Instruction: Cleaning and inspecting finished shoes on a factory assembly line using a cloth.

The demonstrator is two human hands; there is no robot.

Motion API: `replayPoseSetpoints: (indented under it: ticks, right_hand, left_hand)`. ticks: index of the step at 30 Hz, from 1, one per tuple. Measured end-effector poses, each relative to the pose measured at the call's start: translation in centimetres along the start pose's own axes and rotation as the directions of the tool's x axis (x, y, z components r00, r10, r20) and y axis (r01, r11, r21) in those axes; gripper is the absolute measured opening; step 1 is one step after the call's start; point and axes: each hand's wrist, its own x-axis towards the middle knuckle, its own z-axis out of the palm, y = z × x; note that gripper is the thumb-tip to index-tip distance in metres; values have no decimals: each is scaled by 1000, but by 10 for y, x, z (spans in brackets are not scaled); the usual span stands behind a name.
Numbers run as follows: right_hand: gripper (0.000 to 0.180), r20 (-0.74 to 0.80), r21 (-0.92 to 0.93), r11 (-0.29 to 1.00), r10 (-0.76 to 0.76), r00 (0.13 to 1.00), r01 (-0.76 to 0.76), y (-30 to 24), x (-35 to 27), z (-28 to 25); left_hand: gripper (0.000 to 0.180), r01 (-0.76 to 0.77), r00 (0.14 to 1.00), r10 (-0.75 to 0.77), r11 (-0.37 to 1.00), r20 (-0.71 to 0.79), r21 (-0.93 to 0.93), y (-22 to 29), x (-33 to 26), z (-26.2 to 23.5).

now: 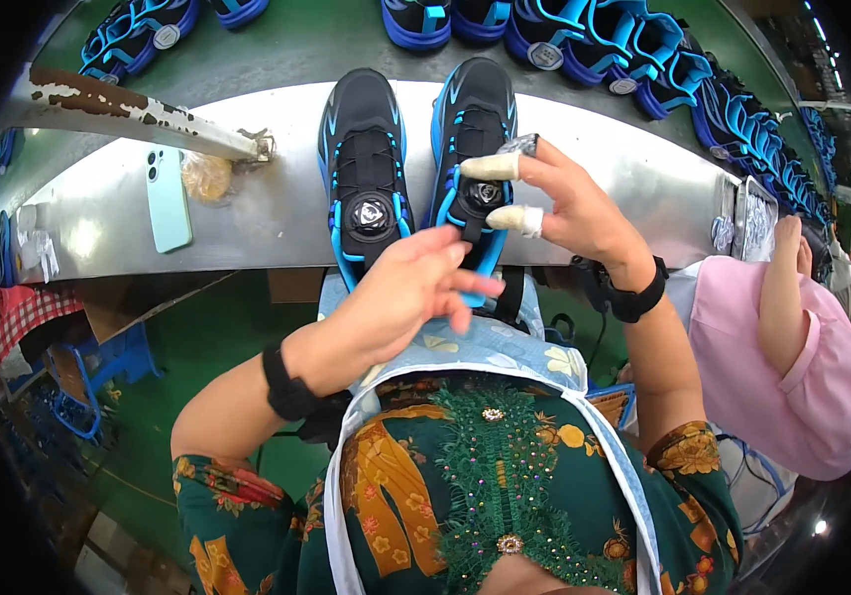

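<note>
— On the near edge of the metal bench (247, 213), what sits there?

— Two black shoes with bright blue soles and trim, side by side, heels toward the person. Both uppers look like knit mesh, with thin laces running to a round dial closure on the tongue. The left shoe (366, 169) lies in full view; the right shoe (475, 119) has its heel end covered by fingers.

— And the hands?

— The right hand (569, 213) hovers over the right shoe's dial, fingers spread wide, two of them capped in pale rubbery finger cots (490, 167). Whether a fingertip presses the dial I cannot tell. The left hand (405, 293) hangs just off the bench's near edge, at the heels, fingers loosely curled, holding nothing that I can see. Each wrist wears a black band.

— The bench itself?

— Dull, brushed sheet metal, curved by the lens. Toward its left end lies a pale green phone (168, 198), back up, and beside it a crumpled clear bag (207, 177) with something yellowish inside, too blurred to name. A rusty white-painted bar (138, 109) crosses above them.

— Beyond it?

— A green conveyor belt (316, 40) carrying more blue and black shoes (643, 55), several cut off at the top. At the right end, a person's pink sleeve (792, 367).
</note>
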Motion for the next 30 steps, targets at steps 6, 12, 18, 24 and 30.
replayPoseSetpoints:
  ticks: [6,12,18,24,30]
  right_hand:
    - [39,63,-18,998,-62,996,63,5,8,-1]
    - [34,219,89,996,-31,975,12,14,17,-15]
    - [35,-15,-65,984,-166,986,165,12,7,9]
    - [38,-218,-346,936,-142,966,60,-3,-6,23]
    - [34,-43,-156,985,61,997,-67,0,23,-18]
  left_hand:
    - [29,-241,967,253,909,-11,-340,-20,21,1]
    - [31,-344,937,330,930,-115,-128,-23,24,10]
    - [30,-266,962,250,948,-106,-176,-27,29,9]
    - [28,-248,967,247,969,-59,-4,-22,14,10]
    - [29,-141,313,948,-8,52,990,11,-43,-4]
